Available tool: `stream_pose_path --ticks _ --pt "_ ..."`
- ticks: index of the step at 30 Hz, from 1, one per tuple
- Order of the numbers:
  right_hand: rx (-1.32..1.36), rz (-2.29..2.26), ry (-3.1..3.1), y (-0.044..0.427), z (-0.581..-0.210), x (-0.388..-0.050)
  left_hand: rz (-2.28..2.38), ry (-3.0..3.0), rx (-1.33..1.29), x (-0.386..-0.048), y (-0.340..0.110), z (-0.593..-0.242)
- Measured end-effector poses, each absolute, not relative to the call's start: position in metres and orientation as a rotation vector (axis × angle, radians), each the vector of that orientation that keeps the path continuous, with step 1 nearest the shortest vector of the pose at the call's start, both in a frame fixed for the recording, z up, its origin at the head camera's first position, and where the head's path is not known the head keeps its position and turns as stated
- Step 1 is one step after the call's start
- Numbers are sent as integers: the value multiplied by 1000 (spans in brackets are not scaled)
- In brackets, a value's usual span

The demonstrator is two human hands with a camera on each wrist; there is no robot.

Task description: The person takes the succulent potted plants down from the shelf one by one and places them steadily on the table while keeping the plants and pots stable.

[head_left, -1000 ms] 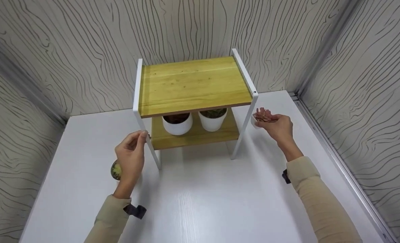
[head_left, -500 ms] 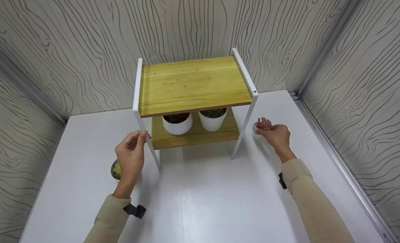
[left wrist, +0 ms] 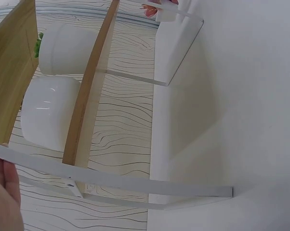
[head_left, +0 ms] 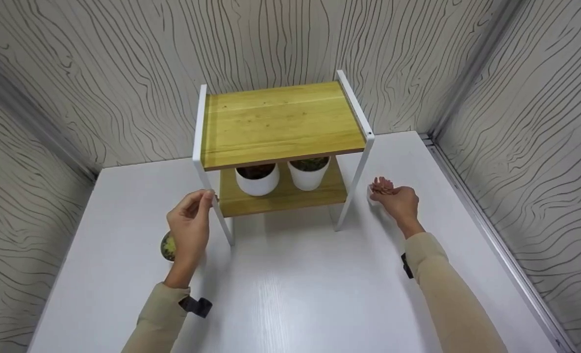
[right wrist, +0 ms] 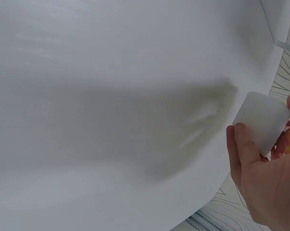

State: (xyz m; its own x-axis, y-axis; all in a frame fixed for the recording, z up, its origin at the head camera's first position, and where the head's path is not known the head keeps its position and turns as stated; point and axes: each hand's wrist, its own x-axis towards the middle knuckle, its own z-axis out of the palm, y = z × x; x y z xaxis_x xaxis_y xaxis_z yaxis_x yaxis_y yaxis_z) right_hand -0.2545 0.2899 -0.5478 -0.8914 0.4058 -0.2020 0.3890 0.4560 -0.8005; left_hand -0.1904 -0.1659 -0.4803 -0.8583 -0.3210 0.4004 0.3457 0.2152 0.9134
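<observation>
A two-tier shelf with yellowish wooden boards (head_left: 280, 120) and white side frames stands on the white table. My left hand (head_left: 189, 220) pinches the front left leg (left wrist: 135, 184) of the shelf between thumb and fingers. To the right of the shelf, my right hand (head_left: 399, 205) grips a small white pot (right wrist: 263, 120) holding a pinkish-red succulent (head_left: 382, 186). In the right wrist view the pot appears raised above the table, its shadow lying apart from it. Two white potted plants, one rounded pot (head_left: 258, 182) and one tapered pot (head_left: 310, 177), sit on the lower board.
Another potted plant with yellow-green growth (head_left: 168, 246) stands on the table (head_left: 290, 294), partly hidden behind my left hand. Wood-grain patterned walls (head_left: 280, 44) enclose the back and both sides. A metal rail (head_left: 496, 235) runs along the right edge.
My right hand has moved toward me and slightly left with the potted succulent, alongside the shelf's right side. The left hand and the shelf have stayed in place.
</observation>
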Motion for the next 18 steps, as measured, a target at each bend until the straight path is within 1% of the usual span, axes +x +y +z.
stream_pose_path --ticks 10,18 --pt "-731 1429 -2655 289 -563 -253 -1682 -1973 -44 -191 -167 -481" --pt "-738 1451 -2651 286 -563 -255 -1675 -1980 -42 -191 -167 -481"
